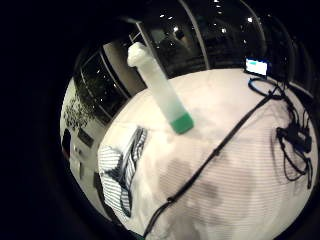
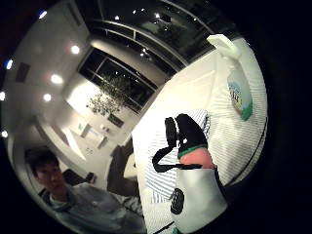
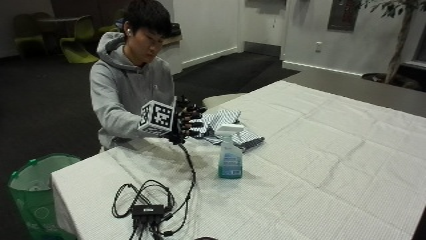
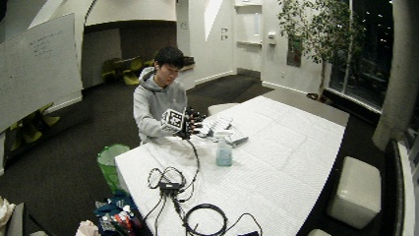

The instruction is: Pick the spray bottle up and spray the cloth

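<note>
Fingers [image 3: 194,116] of the gloved right hand [image 3: 185,121] are relaxed and hold nothing, raised above the bench [image 3: 346,165]. Spray bottle [image 3: 229,151] stands upright near the striped cloth [image 3: 226,125].

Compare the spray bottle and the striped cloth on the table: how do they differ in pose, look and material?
The spray bottle stands upright; the cloth lies flat and crumpled. The bottle is pale, see-through plastic with a white spray head; the cloth is soft fabric with dark and white stripes. Both rest untouched on the white table, near the gloved right hand.
</note>
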